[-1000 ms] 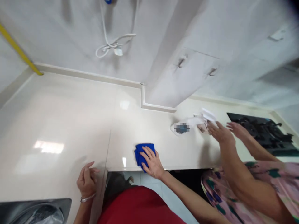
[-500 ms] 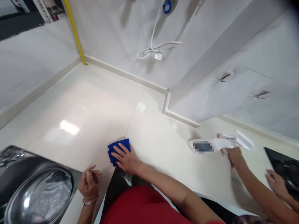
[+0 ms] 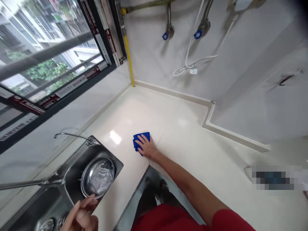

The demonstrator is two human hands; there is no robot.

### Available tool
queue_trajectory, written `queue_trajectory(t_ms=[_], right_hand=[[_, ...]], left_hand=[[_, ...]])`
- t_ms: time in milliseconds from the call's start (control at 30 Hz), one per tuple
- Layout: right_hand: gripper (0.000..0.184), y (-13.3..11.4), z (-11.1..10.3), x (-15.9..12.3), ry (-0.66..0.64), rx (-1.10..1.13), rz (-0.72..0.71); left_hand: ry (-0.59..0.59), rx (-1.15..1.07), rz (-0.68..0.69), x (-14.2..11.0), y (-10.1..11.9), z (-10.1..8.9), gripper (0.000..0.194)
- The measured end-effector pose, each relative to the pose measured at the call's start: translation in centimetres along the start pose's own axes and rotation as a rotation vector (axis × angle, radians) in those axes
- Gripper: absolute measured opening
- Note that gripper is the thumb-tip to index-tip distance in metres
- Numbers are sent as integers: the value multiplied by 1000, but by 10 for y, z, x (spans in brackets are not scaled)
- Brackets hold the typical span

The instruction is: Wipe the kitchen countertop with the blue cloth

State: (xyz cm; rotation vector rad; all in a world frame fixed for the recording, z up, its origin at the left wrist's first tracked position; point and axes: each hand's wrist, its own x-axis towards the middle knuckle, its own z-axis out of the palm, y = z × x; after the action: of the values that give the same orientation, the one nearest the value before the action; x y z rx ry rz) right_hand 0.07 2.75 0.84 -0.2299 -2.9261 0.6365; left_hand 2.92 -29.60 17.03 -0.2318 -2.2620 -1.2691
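Note:
A folded blue cloth lies on the pale, glossy countertop near its inner corner. My right hand presses down on it, palm low and fingers spread across its top. At the lower left my left hand hovers in front of the steel sink, loosely curved, with nothing visible in it. Beyond its fingertips a round metal basin with a clear, crinkled plastic sheet inside sits in the sink bowl.
A tap stands at the sink's back edge. A yellow pipe meets the counter corner, with coiled white cable on the wall. A window fills the upper left. Something blurred out lies at the right.
The view has swung left, showing more of window and sink. My right hand and the cloth slid left past the counter seam. The other person's hands have left the view.

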Motion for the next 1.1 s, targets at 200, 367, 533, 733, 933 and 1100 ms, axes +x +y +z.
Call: queue_trajectory(t_ms=[200,367,533,733,933,1100], right_hand=[[56,-4,3,-27,19,-16,79],[60,3,2,-48,-3,-43,148],[59,22,-13,-76,45,-101,304],[56,53,-17,-147,189,-245,655],[58,77,-38,-170,171,-307,795],[59,110,-50,-136,188,-356,894]], left_hand=[[-119,-215,-129,29,-6,52,53],[-662,-444,-231,26,-33,148,42],[-939,-176,196,21,-76,202,37],[-1012,117,65,81,-138,232,50],[-970,143,-75,124,-168,261,51],[-817,131,-198,128,-175,274,37]])
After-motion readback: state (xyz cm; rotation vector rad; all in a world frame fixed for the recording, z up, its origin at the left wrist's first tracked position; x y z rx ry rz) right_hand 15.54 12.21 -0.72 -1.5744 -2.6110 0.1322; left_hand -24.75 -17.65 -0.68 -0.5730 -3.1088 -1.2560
